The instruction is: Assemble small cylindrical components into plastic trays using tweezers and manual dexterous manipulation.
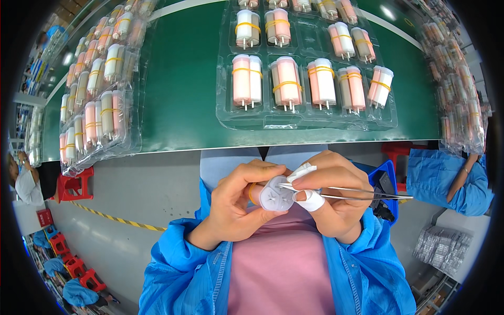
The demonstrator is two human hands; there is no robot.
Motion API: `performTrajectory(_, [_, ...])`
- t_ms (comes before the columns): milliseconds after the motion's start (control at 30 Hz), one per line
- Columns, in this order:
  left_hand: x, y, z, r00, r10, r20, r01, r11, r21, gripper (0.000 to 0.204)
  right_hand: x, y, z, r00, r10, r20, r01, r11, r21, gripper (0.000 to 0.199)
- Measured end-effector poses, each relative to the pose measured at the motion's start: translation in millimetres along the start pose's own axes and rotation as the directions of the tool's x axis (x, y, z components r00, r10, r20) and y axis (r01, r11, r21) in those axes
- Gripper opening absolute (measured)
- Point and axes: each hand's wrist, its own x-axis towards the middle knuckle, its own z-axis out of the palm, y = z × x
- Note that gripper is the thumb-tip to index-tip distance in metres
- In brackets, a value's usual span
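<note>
Above my lap, my left hand [227, 202] grips a banded tube bundle [275, 195] from the side, its round, whitish end face turned up and showing small raised parts. My right hand [336, 191] holds metal tweezers [367, 194], with white wraps on the thumb and a finger. The tweezer tips reach the upper right part of the end face; whether they pinch anything is too small to tell. Beyond my hands, a clear plastic tray [278, 126] on the green table carries pink, white and grey tube bundles [287, 83] with yellow rubber bands and thin pins.
More loaded trays stand at the left [100, 131] and the far right of the green table [178, 100]. A blue bin [389, 184] with dark items sits beside me on the right. People in blue clothing and red stools [76, 184] are around the room.
</note>
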Motion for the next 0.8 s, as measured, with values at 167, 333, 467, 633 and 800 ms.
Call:
performTrajectory(167, [-0.3,-1.2,0.8,1.0,0.03,-0.009,-0.03,1.0,0.007,0.05,-0.1,1.1,0.7,1.0,-0.013,0.001,0.013,1.0,0.008,0.014])
performTrajectory(333, [0.3,-3.0,2.2,0.998,0.048,-0.041,-0.045,0.997,0.066,0.051,0.1,4.7,4.0,0.999,-0.023,-0.028,0.023,1.0,-0.014,0.014])
performTrajectory(467, [0.8,-2.6,2.0,0.998,0.05,-0.045,-0.047,0.997,0.058,0.051,-1.3,5.5,5.3,0.999,-0.012,-0.04,0.013,1.0,0.013,0.013])
performTrajectory(633, [1.7,-1.2,2.0,0.998,0.049,-0.028,-0.048,0.997,0.054,0.052,-2.7,6.3,5.8,0.998,0.004,-0.062,0.0,0.998,0.066,0.012])
performTrajectory(800, [0.3,-0.1,-0.7,1.0,-0.008,0.019,0.009,0.998,-0.061,0.056,-5.7,5.1,7.1,0.991,0.063,-0.118,-0.046,0.988,0.146,0.013])
